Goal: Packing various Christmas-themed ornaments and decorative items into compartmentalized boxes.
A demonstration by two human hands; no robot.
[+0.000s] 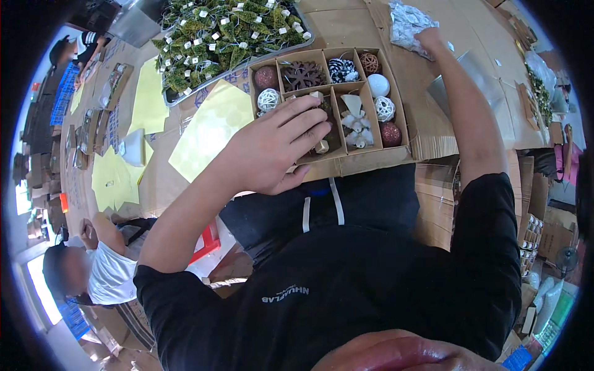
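In front of me a divided cardboard box [403,120] holds ornaments: a brown snowflake [303,75], a pine cone [342,70], white flower-like pieces [357,123], a white ball [378,85], woven balls [383,109] and dark red glitter balls [390,134]. My left hand [275,143] lies across the near left compartment, fingers stretched out and slightly apart. Beneath them, small green trees with pale wooden blocks [322,146] are partly hidden. Farther off at the right, my right hand [430,39] is closed at the edge of a crumpled clear plastic bag [408,26]; its fingertips are partly hidden.
A grey tray [307,38] heaped with green tree ornaments stands beyond the box. Yellow sheets [210,127] lie left on the cardboard-covered table [340,25], with a white block [131,148]. A clear plastic sheet [473,80] lies under my right forearm. A co-worker [111,272] sits at left.
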